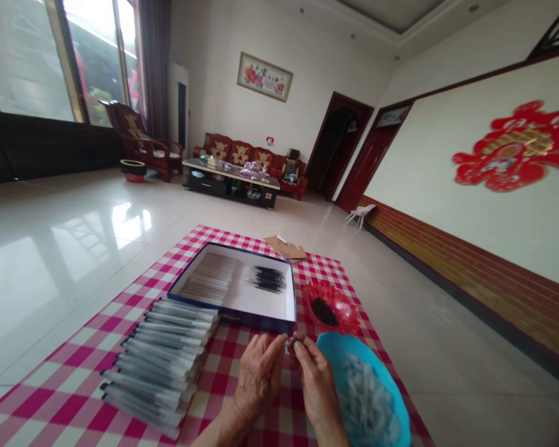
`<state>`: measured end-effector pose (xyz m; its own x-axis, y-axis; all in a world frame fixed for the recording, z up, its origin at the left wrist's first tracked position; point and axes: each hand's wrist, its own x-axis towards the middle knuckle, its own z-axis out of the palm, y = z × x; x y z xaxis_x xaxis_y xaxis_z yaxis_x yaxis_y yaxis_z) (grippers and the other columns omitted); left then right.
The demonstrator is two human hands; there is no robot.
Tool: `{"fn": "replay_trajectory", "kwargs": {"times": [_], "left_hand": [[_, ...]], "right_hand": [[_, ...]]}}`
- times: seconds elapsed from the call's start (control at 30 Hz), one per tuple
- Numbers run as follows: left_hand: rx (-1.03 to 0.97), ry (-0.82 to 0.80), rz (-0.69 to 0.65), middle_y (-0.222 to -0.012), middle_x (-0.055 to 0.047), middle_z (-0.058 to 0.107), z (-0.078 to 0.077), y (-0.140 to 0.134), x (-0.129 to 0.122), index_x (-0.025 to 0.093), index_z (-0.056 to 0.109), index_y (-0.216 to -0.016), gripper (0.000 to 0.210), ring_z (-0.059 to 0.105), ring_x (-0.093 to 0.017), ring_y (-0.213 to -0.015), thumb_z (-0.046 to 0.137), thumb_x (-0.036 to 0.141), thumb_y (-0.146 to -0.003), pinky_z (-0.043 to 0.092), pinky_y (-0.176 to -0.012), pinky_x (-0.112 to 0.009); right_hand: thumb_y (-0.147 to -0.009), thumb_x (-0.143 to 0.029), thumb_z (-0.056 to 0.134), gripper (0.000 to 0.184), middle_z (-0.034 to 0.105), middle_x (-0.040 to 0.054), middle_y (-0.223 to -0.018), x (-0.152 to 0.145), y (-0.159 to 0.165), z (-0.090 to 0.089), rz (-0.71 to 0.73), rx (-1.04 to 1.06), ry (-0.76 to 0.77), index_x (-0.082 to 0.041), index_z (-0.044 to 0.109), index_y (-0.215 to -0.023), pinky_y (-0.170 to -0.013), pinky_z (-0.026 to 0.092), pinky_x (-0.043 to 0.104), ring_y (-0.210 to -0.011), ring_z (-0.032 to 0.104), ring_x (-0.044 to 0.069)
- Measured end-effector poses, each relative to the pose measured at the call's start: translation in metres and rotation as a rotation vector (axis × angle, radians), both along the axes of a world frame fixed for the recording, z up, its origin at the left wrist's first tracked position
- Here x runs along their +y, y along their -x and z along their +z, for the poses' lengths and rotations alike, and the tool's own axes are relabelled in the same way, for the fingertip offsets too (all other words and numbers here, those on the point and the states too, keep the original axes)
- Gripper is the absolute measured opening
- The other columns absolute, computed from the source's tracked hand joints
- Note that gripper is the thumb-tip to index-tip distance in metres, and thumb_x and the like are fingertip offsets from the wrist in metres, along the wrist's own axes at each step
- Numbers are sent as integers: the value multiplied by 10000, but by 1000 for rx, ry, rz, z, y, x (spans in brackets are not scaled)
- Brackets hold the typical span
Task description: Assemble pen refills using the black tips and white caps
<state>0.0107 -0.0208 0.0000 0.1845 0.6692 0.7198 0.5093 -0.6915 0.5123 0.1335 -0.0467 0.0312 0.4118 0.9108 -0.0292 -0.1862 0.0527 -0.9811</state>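
Note:
My left hand [261, 369] and my right hand [314, 375] meet fingertip to fingertip above the tablecloth, just in front of a shallow box. Both are closed in a pinch around a small pen part [289, 345], partly clear and partly dark; its exact shape is hidden by the fingers. Left of my hands lies a stacked pile of pens [163, 354] with translucent barrels and dark ends. Beside my right hand stands a blue bowl [328, 341] holding many whitish translucent pieces [368, 397]. Behind it, a red petal-edged bowl [347, 304] contains small black pieces [323, 310].
The shallow box [256, 320] has clear thin tubes [209, 279] on its left and black thin pieces [269, 279] on its right. Flattened cardboard [286, 248] lies at the far edge of the checked tablecloth [97, 335]. Farther off are a coffee table [230, 174] and wooden seating.

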Motion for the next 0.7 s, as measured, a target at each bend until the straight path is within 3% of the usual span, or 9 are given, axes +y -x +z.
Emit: {"fn": "replay_trajectory", "kwargs": {"times": [0.2,0.4,0.7], "left_hand": [[59,13,-8,-765,-60,561,6,2,-1,189,604,-1139,308,523,-188,-711,383,161,-926,424,-614,-281],[168,63,1,-761,-58,547,11,5,-1,228,616,-1129,308,517,-200,-720,398,176,-918,418,-627,-293],[140,34,16,-774,-62,564,11,7,2,203,617,-1111,304,512,-195,-703,389,164,-914,405,-628,-303]], "right_hand": [[-728,-412,701,346,733,85,-996,-2,-3,-1,25,-202,-4,-170,717,-974,-896,506,406,-979,658,265],[-778,-422,634,311,740,84,-974,-1,-6,-3,17,-451,-33,-181,730,-951,-874,519,396,-939,672,260],[-818,-413,580,312,744,99,-986,-2,-3,-4,-11,-619,-107,-193,743,-966,-835,550,378,-938,683,265]]}}
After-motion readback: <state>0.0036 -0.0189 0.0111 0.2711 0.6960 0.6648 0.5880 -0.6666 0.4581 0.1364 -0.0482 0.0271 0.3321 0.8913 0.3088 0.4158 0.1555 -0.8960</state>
